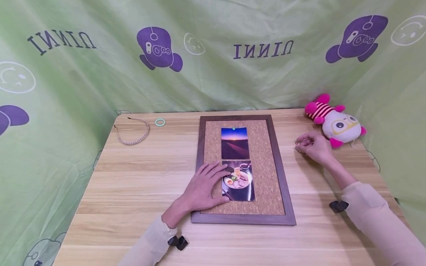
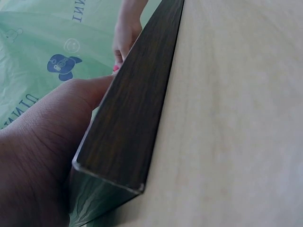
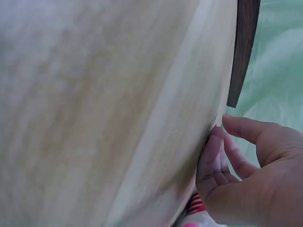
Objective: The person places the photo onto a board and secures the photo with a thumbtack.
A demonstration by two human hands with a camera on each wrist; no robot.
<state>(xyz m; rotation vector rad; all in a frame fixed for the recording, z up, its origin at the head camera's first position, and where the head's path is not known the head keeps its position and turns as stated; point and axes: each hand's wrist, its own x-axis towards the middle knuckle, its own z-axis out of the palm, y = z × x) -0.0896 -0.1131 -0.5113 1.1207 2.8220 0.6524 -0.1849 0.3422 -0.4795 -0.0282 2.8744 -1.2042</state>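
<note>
My left hand [image 1: 203, 186] lies spread across the left side of a cork board [image 1: 267, 177], its fingertips and thumb on the left edge of a ramen photo [image 1: 241, 194]. Just above that picture, a sunset photo [image 1: 234, 146] hangs under a green push pin [image 1: 234, 128]. To the right of the board, my right hand [image 1: 314, 147] is low over the table. Its thumb and index fingertips pinch a tiny reddish push pin [image 1: 296, 143], mostly hidden by the fingers; a speck of it shows in the right wrist view. The left wrist view shows the board's dark wooden frame [image 2: 128, 109] beside my left hand.
A plush toy [image 1: 341, 127] with pink limbs lies just beyond my right hand, near the back right corner. At the back left are a beaded headband [image 1: 134, 142] and a mint-green ring [image 1: 160, 122]. Green curtain [image 1: 213, 85] surrounds the wooden table [image 1: 133, 199].
</note>
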